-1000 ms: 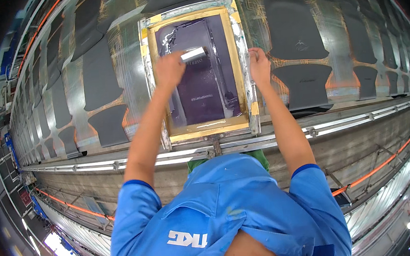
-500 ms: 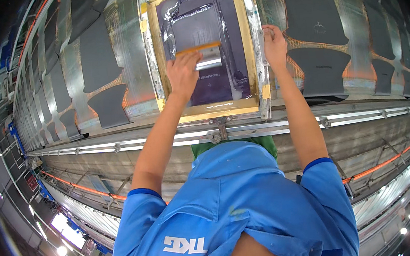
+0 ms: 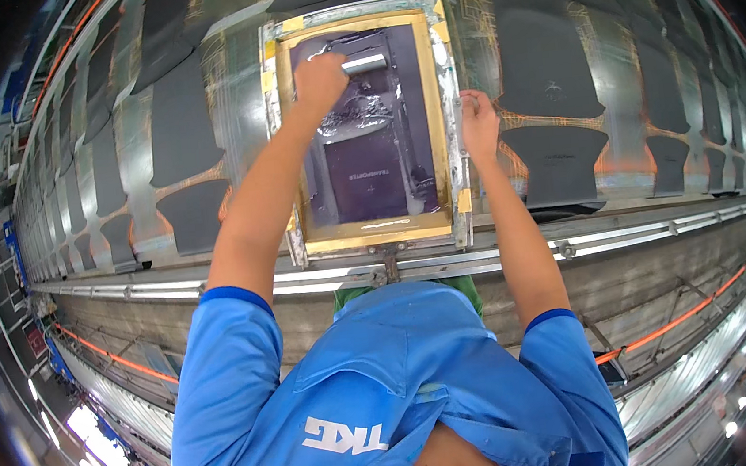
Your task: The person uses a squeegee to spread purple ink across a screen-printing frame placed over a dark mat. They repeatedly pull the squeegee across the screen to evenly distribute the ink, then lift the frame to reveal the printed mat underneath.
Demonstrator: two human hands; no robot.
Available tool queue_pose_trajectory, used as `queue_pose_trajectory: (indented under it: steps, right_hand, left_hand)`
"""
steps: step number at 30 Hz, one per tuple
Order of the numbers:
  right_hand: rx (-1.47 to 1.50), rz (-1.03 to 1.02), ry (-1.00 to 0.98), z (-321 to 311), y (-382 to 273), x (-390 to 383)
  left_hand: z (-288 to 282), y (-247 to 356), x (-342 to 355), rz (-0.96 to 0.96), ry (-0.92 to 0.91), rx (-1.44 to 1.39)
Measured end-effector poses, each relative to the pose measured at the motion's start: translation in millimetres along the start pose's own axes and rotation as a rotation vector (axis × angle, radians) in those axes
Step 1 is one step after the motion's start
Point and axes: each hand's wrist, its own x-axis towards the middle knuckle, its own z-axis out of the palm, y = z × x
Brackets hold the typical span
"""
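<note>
Left hand (image 3: 321, 79) is gripping a silver metal-edged squeegee (image 3: 365, 64); fingers are curling closed around its left end, palm down. Squeegee is sitting over the dark purple mesh panel (image 3: 368, 155), near 12 o'clock of the panel, with the hand at about 11. Glossy clear liquid (image 3: 353, 130) is pooling in a band near the panel's centre, at 6 o'clock of the squeegee, and is streaking down the sides.

A rectangular silver metal screen frame (image 3: 455, 150) with a yellowish inner border (image 3: 382, 232) is surrounding the panel and lying on the long table (image 3: 243, 120).

Right hand (image 3: 480, 126) is staying at 3 o'clock of the frame, at its outer edge; fingers are bending partway inward. Cannot tell if they are pinching anything.

Dark grey flat cut pieces are lying on the table: a larger piece (image 3: 542, 41) toward 2 o'clock, a smaller piece (image 3: 562, 167) just past 3, more around 8 to 10. A shiny metal rail (image 3: 517, 258) is running along the table edge at 6 o'clock. The person is wearing a blue short-sleeved shirt (image 3: 409, 345).
</note>
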Motion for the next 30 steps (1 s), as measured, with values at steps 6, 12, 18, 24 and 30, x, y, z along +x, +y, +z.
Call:
queue_pose_trajectory:
  steps: [6, 12, 18, 24, 30]
  right_hand:
    - [-0.049, -0.074, 0.031, 8.1, 38.8, 10.8]
    - [-0.005, -0.076, 0.028, 9.4, 54.4, 16.2]
    - [-0.010, -0.058, 0.024, 1.1, 29.0, 8.7]
    - [-0.015, -0.068, 0.041, 1.9, 15.2, -3.0]
    - [-0.014, -0.024, 0.029, -16.6, -0.1, -8.2]
  left_hand:
    - [42.2, 33.7, -150.0, 0.143, 0.102, -0.139]
    - [57.6, 65.9, -259.9, 0.172, 0.204, -0.218]
    - [41.1, 32.4, -164.8, 0.125, 0.214, -0.172]
    - [-5.6, -22.6, 26.6, 0.040, 0.044, 0.030]
    - [-15.2, 1.5, 41.1, -0.005, -0.020, 0.031]
